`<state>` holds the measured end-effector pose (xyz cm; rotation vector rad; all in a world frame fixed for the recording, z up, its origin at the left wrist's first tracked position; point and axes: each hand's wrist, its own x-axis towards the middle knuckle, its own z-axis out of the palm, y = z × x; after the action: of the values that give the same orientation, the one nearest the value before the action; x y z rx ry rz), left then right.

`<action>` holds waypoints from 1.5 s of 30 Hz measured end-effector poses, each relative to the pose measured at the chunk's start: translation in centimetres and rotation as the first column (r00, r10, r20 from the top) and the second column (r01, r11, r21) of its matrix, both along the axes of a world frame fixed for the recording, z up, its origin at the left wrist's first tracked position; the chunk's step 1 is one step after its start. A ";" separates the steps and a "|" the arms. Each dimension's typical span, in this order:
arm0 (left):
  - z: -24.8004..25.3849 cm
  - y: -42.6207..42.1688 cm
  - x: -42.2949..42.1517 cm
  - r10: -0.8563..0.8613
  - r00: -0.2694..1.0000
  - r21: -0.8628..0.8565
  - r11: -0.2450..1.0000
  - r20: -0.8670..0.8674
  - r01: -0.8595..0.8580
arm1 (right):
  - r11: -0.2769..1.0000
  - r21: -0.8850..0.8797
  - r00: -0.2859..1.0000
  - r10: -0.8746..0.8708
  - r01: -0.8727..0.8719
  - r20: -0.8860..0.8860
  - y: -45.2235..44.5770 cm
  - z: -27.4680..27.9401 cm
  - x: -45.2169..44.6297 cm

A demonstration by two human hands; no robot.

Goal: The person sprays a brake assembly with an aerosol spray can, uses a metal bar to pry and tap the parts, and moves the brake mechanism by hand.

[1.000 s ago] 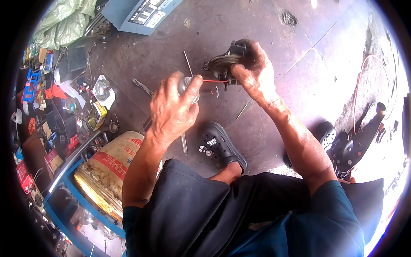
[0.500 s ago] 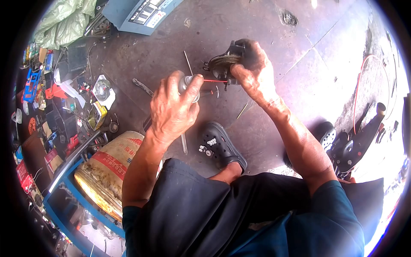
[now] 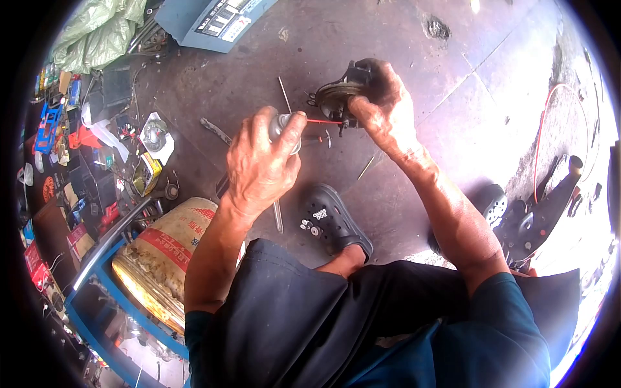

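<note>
My left hand (image 3: 261,157) is wrapped round a spray can (image 3: 282,130), its index finger on the top. From the can a thin red straw (image 3: 323,121) points right, its tip at the lower edge of a dark round metal part (image 3: 339,97). That part is held up above the floor by my right hand (image 3: 383,107), with the thumb across its face and the other fingers behind it, partly hidden. A thin metal rod (image 3: 284,94) lies on the floor beyond the can.
At the left are scattered tools and packets, and a round container (image 3: 171,242) beside a blue frame (image 3: 116,326). A blue box (image 3: 213,22) stands at the top. Black clogs (image 3: 335,220) are on my feet. A red cable (image 3: 539,142) lies at the right.
</note>
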<state>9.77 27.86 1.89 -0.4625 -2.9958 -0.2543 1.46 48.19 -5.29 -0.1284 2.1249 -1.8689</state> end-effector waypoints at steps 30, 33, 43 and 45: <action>-0.1 0.2 -0.1 0.010 1.000 0.000 1.000 -0.010 -0.010 | 0.998 0.018 0.998 -0.056 0.056 -0.008 -0.4 0.1 -0.2; -0.2 0.1 -0.1 0.007 1.000 -0.004 1.000 -0.015 -0.007 | 0.994 -0.001 0.994 -0.113 0.113 -0.011 -0.6 0.2 -0.2; 1.9 -1.7 0.0 0.199 0.980 0.240 0.952 -0.017 -0.189 | 0.999 0.028 0.999 -0.026 0.027 -0.030 0.1 -0.3 -0.4; 5.2 -2.1 -0.3 0.325 0.937 0.297 0.914 -0.129 -0.276 | 0.999 0.023 0.999 -0.028 0.028 -0.025 0.4 -0.4 -0.5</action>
<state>9.47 25.73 7.11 0.0092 -2.7458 -0.5582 0.96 48.55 -5.69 -0.1177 2.1754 -1.8668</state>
